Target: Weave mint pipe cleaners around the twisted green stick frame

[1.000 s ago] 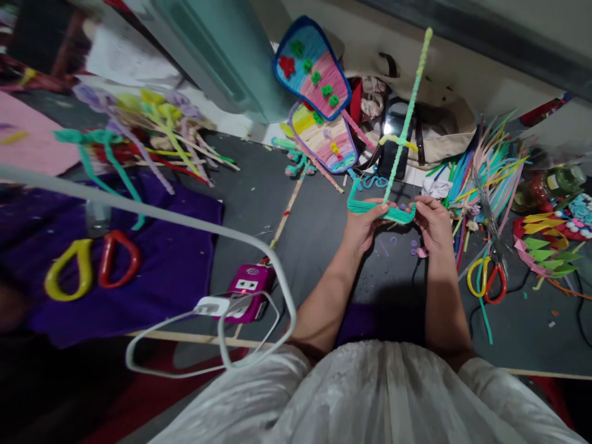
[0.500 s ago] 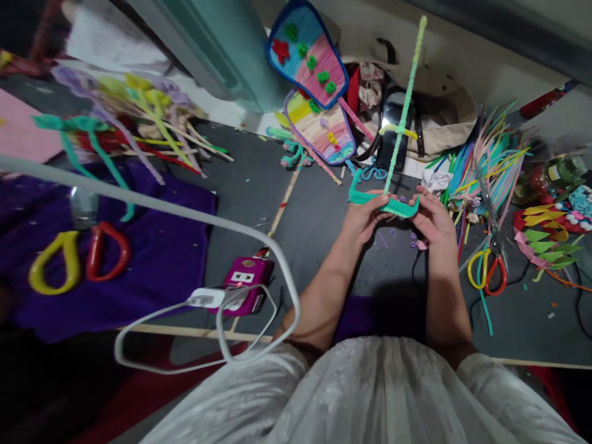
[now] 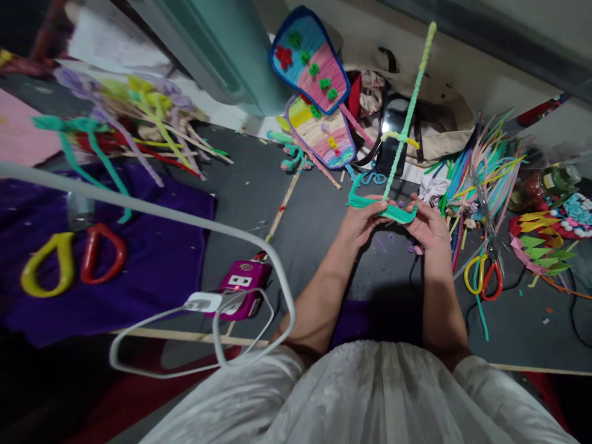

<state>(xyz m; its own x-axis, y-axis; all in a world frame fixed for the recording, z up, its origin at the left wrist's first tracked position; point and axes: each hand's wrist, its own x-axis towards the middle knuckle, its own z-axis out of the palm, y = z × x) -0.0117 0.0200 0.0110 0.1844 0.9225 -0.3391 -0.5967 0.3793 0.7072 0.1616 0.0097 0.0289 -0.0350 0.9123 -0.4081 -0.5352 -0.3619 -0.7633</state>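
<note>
Between my hands is a boat-shaped piece of teal pipe cleaners [image 3: 401,213] with upturned ends. A tall twisted pipe-cleaner mast [image 3: 413,102], green fading to yellow, rises from it and leans right. A yellow pipe-cleaner crosspiece [image 3: 413,142] is fixed across the mast. My left hand [image 3: 363,221] pinches the boat near the mast's foot, thumb on top. My right hand [image 3: 426,223] has its fingers bent around the boat's right end. The undersides of the fingers are hidden.
Scissors [image 3: 483,277] and a bundle of pipe cleaners [image 3: 490,166] lie to the right. Two decorated fans [image 3: 311,61] rest at the back beside a beige bag [image 3: 446,132]. Larger scissors [image 3: 49,265] lie left on purple cloth [image 3: 161,271]. A grey cable [image 3: 194,216] crosses near a magenta power socket [image 3: 245,283].
The mast's tip has tilted slightly right and down. My right hand has shifted a little left with the boat's end, whose curve looks more bent in. The view has moved slightly.
</note>
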